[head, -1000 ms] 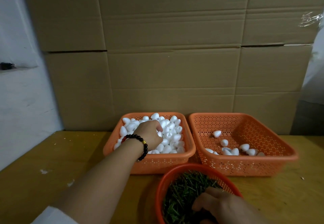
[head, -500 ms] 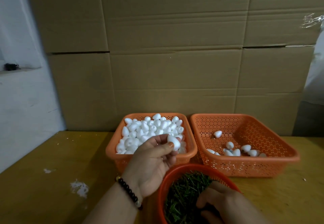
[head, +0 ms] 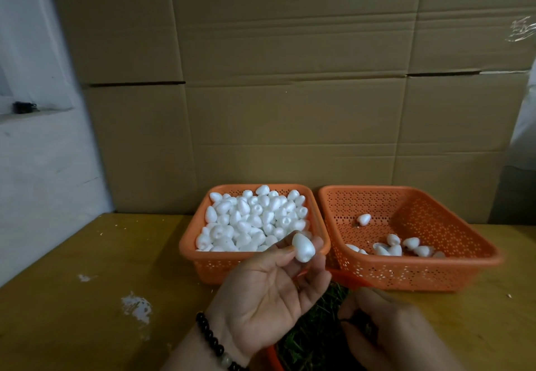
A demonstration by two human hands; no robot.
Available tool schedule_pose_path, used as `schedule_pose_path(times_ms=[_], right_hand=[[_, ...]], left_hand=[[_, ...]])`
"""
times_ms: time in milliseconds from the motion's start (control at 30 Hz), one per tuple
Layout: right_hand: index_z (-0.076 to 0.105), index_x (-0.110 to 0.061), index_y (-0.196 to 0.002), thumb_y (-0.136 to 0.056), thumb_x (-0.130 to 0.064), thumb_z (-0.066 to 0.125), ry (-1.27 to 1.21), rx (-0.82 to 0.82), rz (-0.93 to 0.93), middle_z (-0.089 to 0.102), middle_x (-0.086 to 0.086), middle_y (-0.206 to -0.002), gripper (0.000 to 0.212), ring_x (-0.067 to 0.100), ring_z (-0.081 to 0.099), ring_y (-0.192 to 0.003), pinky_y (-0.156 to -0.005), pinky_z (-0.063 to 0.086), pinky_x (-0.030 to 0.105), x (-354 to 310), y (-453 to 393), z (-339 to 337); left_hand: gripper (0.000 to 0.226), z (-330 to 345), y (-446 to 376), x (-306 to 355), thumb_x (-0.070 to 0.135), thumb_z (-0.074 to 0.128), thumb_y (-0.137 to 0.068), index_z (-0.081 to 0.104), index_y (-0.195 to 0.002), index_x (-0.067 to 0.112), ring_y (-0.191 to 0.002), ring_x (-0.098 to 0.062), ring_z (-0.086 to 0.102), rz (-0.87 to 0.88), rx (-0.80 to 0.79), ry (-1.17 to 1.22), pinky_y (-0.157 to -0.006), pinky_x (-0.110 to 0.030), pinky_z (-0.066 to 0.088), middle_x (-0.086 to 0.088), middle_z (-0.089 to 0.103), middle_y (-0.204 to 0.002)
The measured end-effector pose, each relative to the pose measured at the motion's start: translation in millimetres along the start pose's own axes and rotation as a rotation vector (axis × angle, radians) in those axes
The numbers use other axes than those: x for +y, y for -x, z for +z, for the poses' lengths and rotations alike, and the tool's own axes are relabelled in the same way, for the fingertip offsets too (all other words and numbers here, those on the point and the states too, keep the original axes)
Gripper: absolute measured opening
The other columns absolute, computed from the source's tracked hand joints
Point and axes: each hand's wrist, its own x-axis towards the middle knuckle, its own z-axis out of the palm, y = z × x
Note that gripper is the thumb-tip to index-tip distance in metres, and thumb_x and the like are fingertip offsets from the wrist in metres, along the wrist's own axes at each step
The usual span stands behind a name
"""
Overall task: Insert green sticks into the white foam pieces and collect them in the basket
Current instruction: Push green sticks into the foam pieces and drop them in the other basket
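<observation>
My left hand point(head: 269, 298), palm up with a black bead bracelet on the wrist, pinches one white egg-shaped foam piece point(head: 303, 247) at its fingertips, just in front of the left orange basket point(head: 191, 250) heaped with white foam pieces point(head: 255, 219). My right hand point(head: 383, 330) is low at the bottom, fingers curled down into the green sticks point(head: 313, 338) in a round red basket point(head: 352, 279); whether it holds a stick is hidden. The right orange basket point(head: 464, 260) holds several foam pieces point(head: 394, 247).
The baskets stand on a yellow wooden table point(head: 87, 327) with white crumbs point(head: 136, 308) at the left. A wall of cardboard boxes point(head: 275, 95) rises right behind the baskets. A white wall point(head: 34, 167) bounds the left side.
My left hand took a foam piece from the left basket, drew back toward me and turned palm up, raising the piece. My right hand stayed in the green sticks.
</observation>
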Motion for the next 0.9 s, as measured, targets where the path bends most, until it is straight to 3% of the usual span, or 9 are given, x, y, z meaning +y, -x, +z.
schedule_pose_path(times_ms=[67, 133, 200, 267, 367, 533, 700, 800, 900], right_hand=[[0.055, -0.044, -0.055, -0.014, -0.042, 0.089, -0.037, -0.007, 0.022, 0.062, -0.008, -0.059, 0.054, 0.001, 0.050, -0.064, -0.074, 0.007, -0.016, 4, 0, 4], [0.054, -0.045, -0.060, -0.026, -0.031, 0.092, -0.146, -0.021, 0.042, 0.064, -0.012, -0.066, 0.053, 0.006, 0.053, -0.075, -0.067, 0.021, -0.014, 11, 2, 9], [0.052, -0.046, -0.065, -0.050, -0.020, 0.086, -0.341, -0.037, 0.056, 0.063, -0.017, -0.080, 0.045, 0.001, 0.059, -0.074, -0.055, 0.041, 0.002, 18, 4, 16], [0.054, -0.043, -0.069, -0.064, -0.019, 0.074, -0.420, -0.026, 0.069, 0.061, -0.021, -0.090, 0.032, -0.002, 0.061, -0.075, -0.059, 0.048, 0.014, 24, 7, 22], [0.060, -0.034, -0.071, -0.064, -0.023, 0.066, -0.439, -0.037, 0.096, 0.060, -0.021, -0.090, 0.014, -0.003, 0.061, -0.074, -0.062, 0.050, 0.018, 23, 6, 23], [0.061, -0.034, -0.072, -0.064, -0.022, 0.067, -0.445, -0.041, 0.113, 0.058, -0.019, -0.083, 0.015, -0.003, 0.060, -0.068, -0.058, 0.050, 0.019, 21, 6, 20], [0.064, -0.038, -0.076, -0.059, -0.017, 0.077, -0.379, -0.029, 0.083, 0.061, -0.021, -0.080, 0.030, -0.007, 0.058, -0.066, -0.059, 0.046, 0.011, 16, 5, 15], [0.069, -0.039, -0.073, -0.049, -0.010, 0.089, -0.334, -0.069, 0.061, 0.065, -0.019, -0.084, 0.042, -0.001, 0.061, -0.072, -0.058, 0.038, -0.002, 15, 6, 14], [0.070, -0.040, -0.078, -0.054, -0.010, 0.089, -0.374, -0.069, 0.060, 0.065, -0.020, -0.086, 0.042, -0.006, 0.063, -0.071, -0.058, 0.049, 0.011, 17, 8, 16]], left_hand=[[0.035, 1, 1, 1, -0.003, 0.063, -0.071, 0.070, -0.105, -0.003, -0.079, -0.029, 0.070, 0.003, -0.009, 0.008, -0.066, -0.040, 0.059, -0.020, 0.069, -0.111], [0.039, 3, 2, 1, -0.007, 0.063, -0.068, 0.068, -0.107, -0.005, -0.079, -0.030, 0.070, 0.004, -0.015, 0.026, -0.063, -0.038, 0.060, -0.023, 0.067, -0.113], [0.040, 3, 2, 1, -0.008, 0.064, -0.066, 0.069, -0.106, -0.006, -0.080, -0.032, 0.070, 0.006, -0.008, 0.018, -0.062, -0.036, 0.059, -0.025, 0.066, -0.113], [0.036, 3, 1, -1, -0.007, 0.065, -0.068, 0.070, -0.104, -0.006, -0.080, -0.031, 0.070, 0.013, 0.012, -0.003, -0.061, -0.035, 0.059, -0.025, 0.066, -0.110], [0.031, 3, 0, -4, -0.005, 0.068, -0.069, 0.072, -0.100, -0.005, -0.077, -0.030, 0.069, 0.033, 0.053, -0.026, -0.060, -0.034, 0.059, -0.024, 0.067, -0.103], [0.025, 4, -1, -6, -0.006, 0.064, -0.069, 0.075, -0.092, -0.003, -0.071, -0.028, 0.069, 0.056, 0.066, -0.039, -0.056, -0.031, 0.058, -0.022, 0.068, -0.091], [0.032, 5, 0, -7, -0.006, 0.058, -0.075, 0.071, -0.104, -0.003, -0.071, -0.028, 0.070, 0.037, 0.020, -0.038, -0.057, -0.033, 0.059, -0.026, 0.068, -0.107], [0.044, 3, 1, -8, -0.003, 0.058, -0.074, 0.059, -0.118, 0.003, -0.071, -0.025, 0.069, 0.019, 0.013, -0.073, -0.057, -0.030, 0.058, -0.026, 0.066, -0.113], [0.051, 3, 1, -9, -0.002, 0.058, -0.073, 0.055, -0.123, 0.005, -0.070, -0.024, 0.068, 0.006, 0.000, -0.070, -0.055, -0.028, 0.057, -0.027, 0.065, -0.117]])
